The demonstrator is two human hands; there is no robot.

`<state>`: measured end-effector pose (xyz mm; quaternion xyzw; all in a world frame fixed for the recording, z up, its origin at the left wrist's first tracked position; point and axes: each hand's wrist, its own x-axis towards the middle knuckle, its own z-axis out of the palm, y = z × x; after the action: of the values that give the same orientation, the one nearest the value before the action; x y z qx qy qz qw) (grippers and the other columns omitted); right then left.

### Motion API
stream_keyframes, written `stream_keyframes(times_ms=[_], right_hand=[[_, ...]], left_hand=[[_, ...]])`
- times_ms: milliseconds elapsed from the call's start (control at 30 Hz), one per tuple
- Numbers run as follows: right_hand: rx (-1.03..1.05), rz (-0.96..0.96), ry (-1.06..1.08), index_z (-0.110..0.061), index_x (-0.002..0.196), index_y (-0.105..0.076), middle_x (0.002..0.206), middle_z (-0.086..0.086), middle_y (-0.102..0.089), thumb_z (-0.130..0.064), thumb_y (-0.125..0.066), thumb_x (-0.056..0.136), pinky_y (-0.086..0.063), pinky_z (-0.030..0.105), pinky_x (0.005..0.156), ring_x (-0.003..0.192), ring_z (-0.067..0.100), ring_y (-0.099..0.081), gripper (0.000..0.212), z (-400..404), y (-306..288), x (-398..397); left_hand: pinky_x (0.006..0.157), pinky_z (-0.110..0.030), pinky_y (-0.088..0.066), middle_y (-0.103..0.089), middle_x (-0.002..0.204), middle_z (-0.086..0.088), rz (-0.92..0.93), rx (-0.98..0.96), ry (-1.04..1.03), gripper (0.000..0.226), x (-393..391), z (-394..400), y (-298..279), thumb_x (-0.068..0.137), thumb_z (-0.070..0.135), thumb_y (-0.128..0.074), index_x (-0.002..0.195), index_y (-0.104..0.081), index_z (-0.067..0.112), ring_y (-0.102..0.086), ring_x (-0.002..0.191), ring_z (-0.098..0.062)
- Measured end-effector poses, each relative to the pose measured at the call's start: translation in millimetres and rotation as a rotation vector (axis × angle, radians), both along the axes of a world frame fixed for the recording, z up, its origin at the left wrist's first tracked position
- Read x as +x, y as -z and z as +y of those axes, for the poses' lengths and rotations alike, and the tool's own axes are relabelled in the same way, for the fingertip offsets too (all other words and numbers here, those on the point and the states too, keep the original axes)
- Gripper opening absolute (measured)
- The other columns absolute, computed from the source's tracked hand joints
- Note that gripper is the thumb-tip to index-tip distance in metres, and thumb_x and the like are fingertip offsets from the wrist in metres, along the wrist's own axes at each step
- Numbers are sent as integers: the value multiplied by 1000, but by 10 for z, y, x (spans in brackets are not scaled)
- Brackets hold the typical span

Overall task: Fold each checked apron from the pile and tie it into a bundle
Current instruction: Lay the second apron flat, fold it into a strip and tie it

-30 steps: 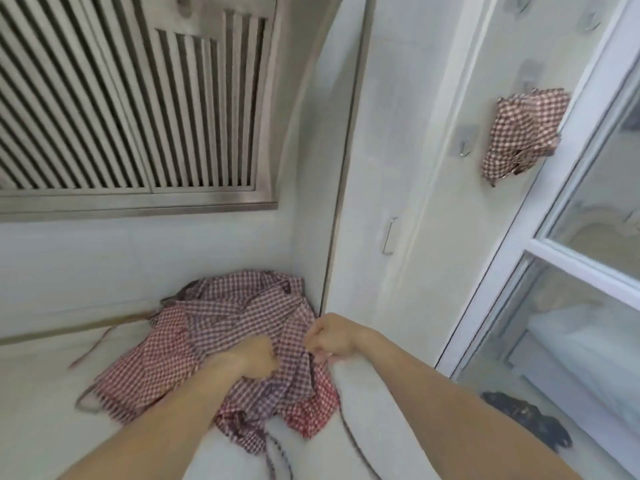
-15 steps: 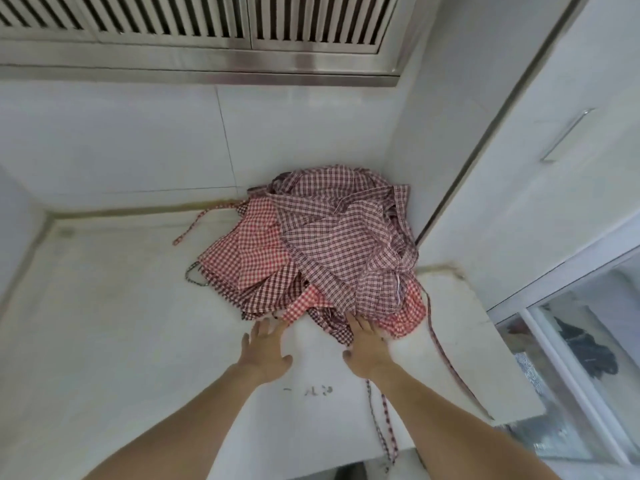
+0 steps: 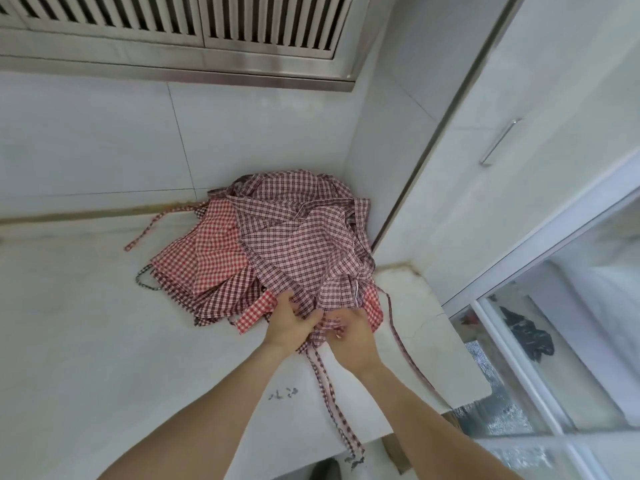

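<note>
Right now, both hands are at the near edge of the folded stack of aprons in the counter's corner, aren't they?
Not quite: the head view shows a loose, rumpled pile of aprons, not a folded stack. The left hand and right hand are indeed at its near edge, in the counter corner.

No readable text, labels, brands or numbers appear anywhere in view. The only mark is a small dark scribble (image 3: 285,393) on the white countertop (image 3: 86,341), near the person's forearms; it is too small and blurred to make out as letters or digits.
</note>
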<state>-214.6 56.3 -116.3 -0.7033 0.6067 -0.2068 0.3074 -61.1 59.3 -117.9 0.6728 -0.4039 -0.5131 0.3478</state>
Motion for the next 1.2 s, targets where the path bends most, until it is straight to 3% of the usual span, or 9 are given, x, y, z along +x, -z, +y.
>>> stream_keyframes(times_ms=[200,267,367,567,733,867,967,1067,1200], right_hand=[[220,-42,136,-15,99,-53,89,-6,-53,0,-58,88,-41,15,67,87,16,-54,19,-269,-226,-384],[198,-108,215,-13,96,-56,90,-8,-57,3,-55,86,-40,14,65,88,17,-57,19,-299,-247,-531],[-37,-231,234,-19,92,-60,92,-4,-64,9,-51,82,-46,19,66,82,11,-61,30,-320,-298,-671],[-299,-96,-181,-15,147,-39,147,-1,-39,1,-66,66,-27,19,115,138,6,-34,87,-507,-461,-858],[-243,-90,-160,-14,103,-63,94,-4,-67,-7,-62,88,-45,23,75,86,13,-61,17,-714,-907,-699],[-95,-316,-3,-11,101,-51,66,-2,-66,-2,-52,96,-48,27,61,63,16,-64,11,-912,-1500,-533],[-62,-478,-28,-10,101,-51,44,-5,-52,1,-48,98,-38,26,43,39,15,-47,12,-1018,-2158,-391],[-161,-459,-82,-17,91,-59,41,-15,-46,-6,-59,95,-30,18,41,40,6,-39,11,-1116,-2793,-282],[-334,-311,-199,-3,90,-68,45,-24,-54,-6,-72,87,-32,10,43,37,-1,-44,6,-1039,-3633,-279]], left_hand=[[99,-29,-47,-63,116,11,-64,-129,322,71,-340,-398,-245,78,40,-82,138,-46,25,-60,107,-9],[86,-34,-50,-64,92,3,-247,-132,325,20,-410,-534,-334,91,31,-71,101,-64,15,-63,88,-16],[59,-31,-39,-47,67,3,-346,-108,453,38,-499,-590,-484,100,29,-58,66,-46,18,-45,60,-10],[61,-30,-36,-46,63,6,-107,-181,542,37,-591,-556,-950,106,28,-44,70,-45,19,-43,57,-9],[66,-35,-34,-35,63,5,-167,-378,451,44,-279,-620,-1335,104,39,-46,66,-38,17,-36,62,-14],[86,-31,-46,-61,91,3,-267,-331,547,56,124,-596,-1889,86,58,-66,98,-62,4,-59,86,-11],[103,-32,-45,-55,126,7,-662,-293,637,73,437,-601,-2298,74,49,-84,130,-54,13,-54,121,-17],[79,-29,-47,-62,89,1,-881,-464,433,16,631,-655,-2611,83,19,-74,85,-57,20,-63,99,-28],[76,-33,-51,-62,90,0,-961,-613,6,9,989,-708,-3090,87,18,-69,88,-61,22,-60,87,-23]])
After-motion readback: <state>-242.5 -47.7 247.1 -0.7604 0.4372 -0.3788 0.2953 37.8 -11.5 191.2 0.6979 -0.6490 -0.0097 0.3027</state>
